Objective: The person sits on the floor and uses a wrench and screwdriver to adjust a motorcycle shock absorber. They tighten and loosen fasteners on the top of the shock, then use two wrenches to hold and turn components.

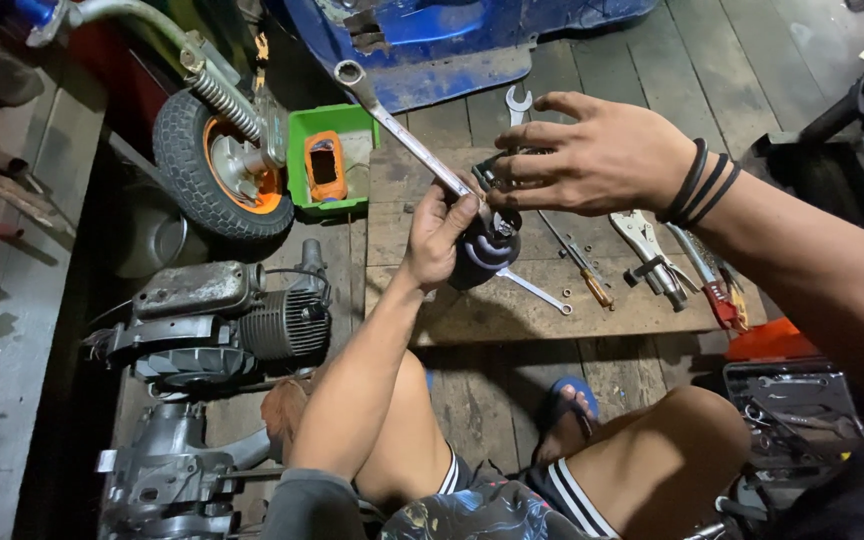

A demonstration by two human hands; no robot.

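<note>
My left hand (440,236) grips a long silver combination wrench (397,125) near its lower end, and the ring end points up and left. The wrench's lower end sits on a dark round metal part (484,252) held just beside that hand. My right hand (592,152) hovers above the part with fingers spread and curled, the fingertips touching its top by the wrench. Black bands circle my right wrist (700,183). Both hands are above a wooden board (512,310) on the plank floor.
On the board lie another wrench (537,292), a screwdriver (584,272), locking pliers (652,250) and small nuts. A green tray (300,160) with an orange object, a small wheel (220,160), an engine (222,320), a blue vehicle body (452,40) and an open tool case (792,410) surround me.
</note>
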